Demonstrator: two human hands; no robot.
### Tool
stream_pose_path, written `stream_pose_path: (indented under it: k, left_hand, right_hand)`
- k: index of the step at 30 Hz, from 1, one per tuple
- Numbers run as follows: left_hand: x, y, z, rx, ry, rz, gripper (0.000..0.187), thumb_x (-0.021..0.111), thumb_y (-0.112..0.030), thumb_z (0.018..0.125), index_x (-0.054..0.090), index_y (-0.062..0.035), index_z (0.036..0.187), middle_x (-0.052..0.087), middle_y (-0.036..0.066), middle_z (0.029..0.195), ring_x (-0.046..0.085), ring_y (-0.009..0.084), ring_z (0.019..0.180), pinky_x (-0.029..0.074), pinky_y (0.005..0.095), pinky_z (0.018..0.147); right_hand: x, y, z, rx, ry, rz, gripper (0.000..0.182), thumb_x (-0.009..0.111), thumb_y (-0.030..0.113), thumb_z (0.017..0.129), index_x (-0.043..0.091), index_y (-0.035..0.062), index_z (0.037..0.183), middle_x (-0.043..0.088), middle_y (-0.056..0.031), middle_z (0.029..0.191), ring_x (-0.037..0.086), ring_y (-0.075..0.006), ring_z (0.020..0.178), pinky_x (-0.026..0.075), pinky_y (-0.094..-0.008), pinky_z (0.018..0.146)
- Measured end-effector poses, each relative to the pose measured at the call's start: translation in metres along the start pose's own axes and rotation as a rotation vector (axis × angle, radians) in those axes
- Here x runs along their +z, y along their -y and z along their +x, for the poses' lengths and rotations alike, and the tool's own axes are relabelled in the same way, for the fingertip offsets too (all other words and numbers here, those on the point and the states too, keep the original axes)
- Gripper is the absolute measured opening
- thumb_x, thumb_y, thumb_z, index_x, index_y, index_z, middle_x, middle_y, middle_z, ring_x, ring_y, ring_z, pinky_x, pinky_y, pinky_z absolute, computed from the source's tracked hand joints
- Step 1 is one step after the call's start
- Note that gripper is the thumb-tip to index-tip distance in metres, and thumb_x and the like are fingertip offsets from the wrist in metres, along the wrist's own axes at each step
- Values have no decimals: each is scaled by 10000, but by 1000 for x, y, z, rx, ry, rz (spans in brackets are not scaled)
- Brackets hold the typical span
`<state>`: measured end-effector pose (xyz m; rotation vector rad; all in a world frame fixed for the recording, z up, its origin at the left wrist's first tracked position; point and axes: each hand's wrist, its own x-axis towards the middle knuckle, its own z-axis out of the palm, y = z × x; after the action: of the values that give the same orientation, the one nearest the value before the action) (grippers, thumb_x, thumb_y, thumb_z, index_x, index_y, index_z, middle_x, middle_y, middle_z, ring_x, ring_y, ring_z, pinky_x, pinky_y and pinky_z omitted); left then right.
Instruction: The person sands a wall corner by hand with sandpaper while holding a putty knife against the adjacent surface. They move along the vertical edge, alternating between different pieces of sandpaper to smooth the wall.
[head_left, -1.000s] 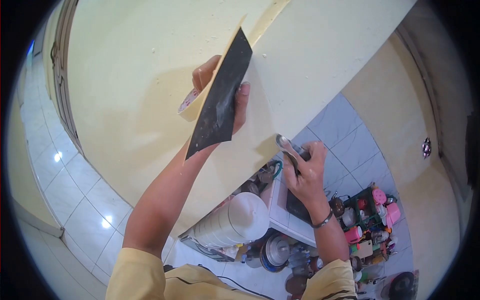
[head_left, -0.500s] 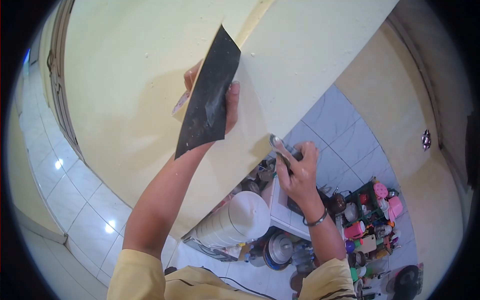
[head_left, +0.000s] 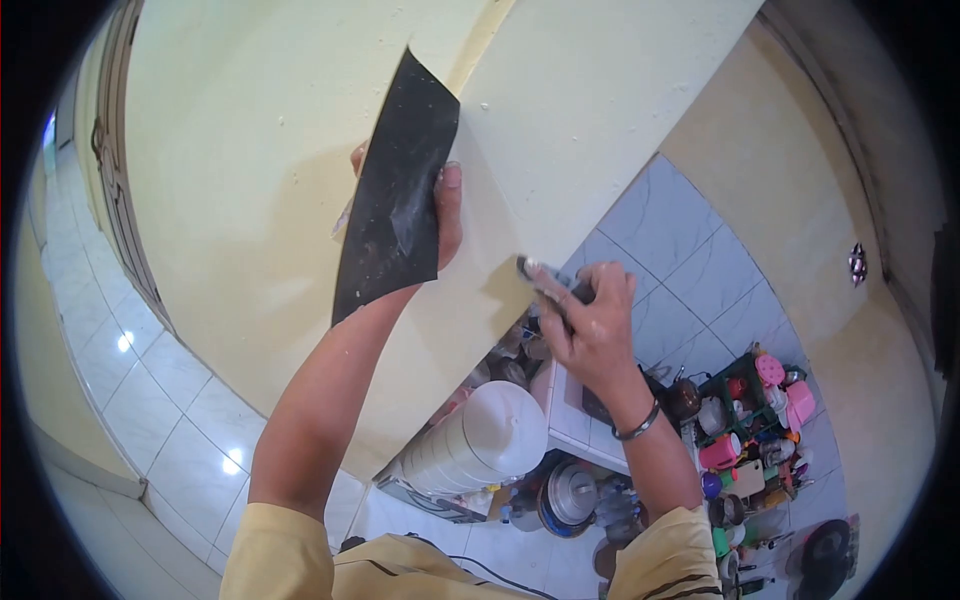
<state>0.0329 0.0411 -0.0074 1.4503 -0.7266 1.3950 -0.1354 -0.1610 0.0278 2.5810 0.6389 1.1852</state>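
My left hand (head_left: 451,213) grips a black flat board (head_left: 398,180) with pale smears, held upright in front of the cream wall (head_left: 250,120). The thumb lies along the board's right edge; most of the fingers are hidden behind it. A bit of a pale speckled thing (head_left: 341,221) shows past its left edge. My right hand (head_left: 592,322), lower and to the right, is closed around a small grey scraper (head_left: 556,281) smeared with whitish paste. The scraper's tip is close to the wall's edge; whether it touches cannot be made out.
Below stand stacked white buckets (head_left: 490,430) and a tiled counter (head_left: 585,425) with a metal pot (head_left: 572,492) beneath. At the right, a dish rack (head_left: 735,395) is crowded with cups and kitchenware. White tiled floor (head_left: 175,435) runs along the left.
Both hands have shifted slightly left in view, the board with the left and the scraper with the right. The scraper has tilted a little. The buckets and dishes appear slightly further right.
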Motion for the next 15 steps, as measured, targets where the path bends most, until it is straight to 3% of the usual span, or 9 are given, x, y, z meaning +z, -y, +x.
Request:
stream_pose_path:
  k: [2, 6, 8, 10, 11, 15]
  left_hand:
    - [-2, -1, -3, -21, 38, 3, 226, 654, -156, 927, 616, -39, 1117, 593, 141, 1076, 496, 358, 1059, 388, 478, 958]
    - [36, -2, 10, 49, -374, -52, 208, 655, -161, 929, 619, -36, 1092, 603, 137, 1040, 505, 357, 1022, 388, 474, 934]
    - [39, 2, 8, 61, -436, -66, 216, 656, -163, 929, 619, -32, 1097, 604, 141, 1036, 508, 360, 1014, 389, 474, 930]
    - [16, -11, 7, 24, -303, -94, 236, 657, -164, 928, 618, -27, 1116, 602, 149, 1050, 510, 363, 1020, 390, 475, 934]
    - [12, -6, 0, -14, -132, -32, 306, 657, -165, 925, 599, -17, 1186, 584, 169, 1143, 505, 366, 1073, 384, 481, 963]
    - [25, -3, 5, 34, -313, -75, 283, 658, -172, 927, 609, -24, 1164, 596, 164, 1107, 508, 367, 1049, 384, 481, 955]
  right_hand:
    - [-1, -5, 8, -1, -61, 28, 558, 744, 150, 774, 715, 216, 1327, 437, -66, 842, 442, -258, 822, 312, -401, 753]
    - [13, 3, -15, 29, -41, 41, 547, 743, 156, 779, 716, 206, 1324, 437, -68, 842, 442, -256, 824, 311, -402, 767]
    - [10, 3, -14, 5, -33, 15, 553, 747, 158, 776, 715, 198, 1326, 436, -69, 841, 443, -257, 826, 309, -400, 764]
    - [4, 2, 4, 12, -38, 19, 558, 751, 153, 768, 717, 198, 1323, 440, -69, 843, 448, -258, 829, 308, -398, 763]
    - [2, 1, 9, 16, -41, 20, 561, 753, 151, 764, 717, 199, 1321, 442, -69, 844, 451, -259, 831, 307, -397, 762]
    - [14, 8, -18, 36, -9, 30, 568, 754, 147, 761, 712, 194, 1325, 447, -67, 848, 458, -262, 840, 307, -403, 760]
